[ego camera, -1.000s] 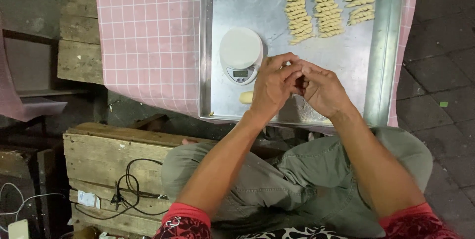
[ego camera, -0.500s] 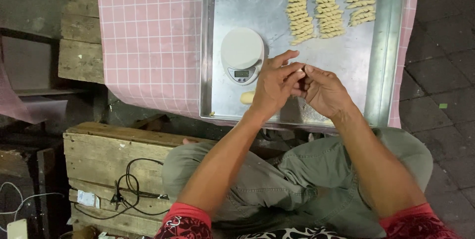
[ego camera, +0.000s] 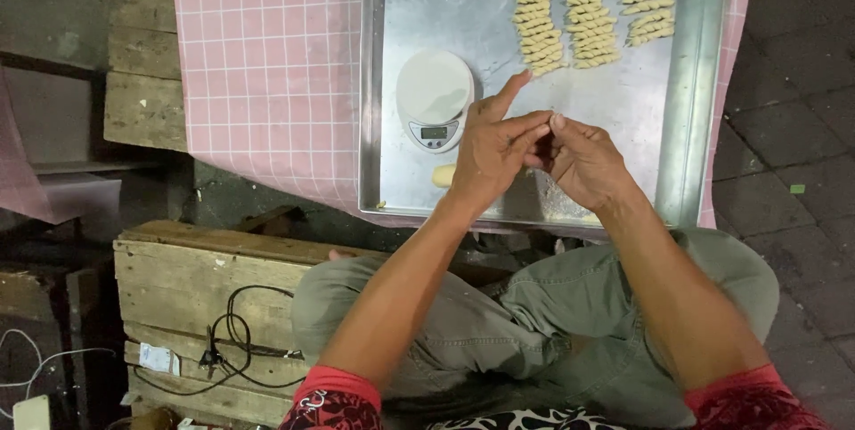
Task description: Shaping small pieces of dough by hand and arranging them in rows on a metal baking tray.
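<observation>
Head view, looking down. Left hand (ego camera: 492,152) and right hand (ego camera: 583,161) meeting fingertip to fingertip over metal tray (ego camera: 463,12); fingers pinched together, whatever held between them hidden, cannot tell. Left forefinger raised. Small dough lump (ego camera: 443,175) on tray just beside left hand, below white kitchen scale (ego camera: 434,97). Rows of twisted dough pieces (ego camera: 588,7) cut off at top edge.

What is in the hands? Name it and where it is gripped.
It cannot be told: left hand and right hand meet fingertip to fingertip above the metal tray, hiding whatever lies pinched between them.
</observation>
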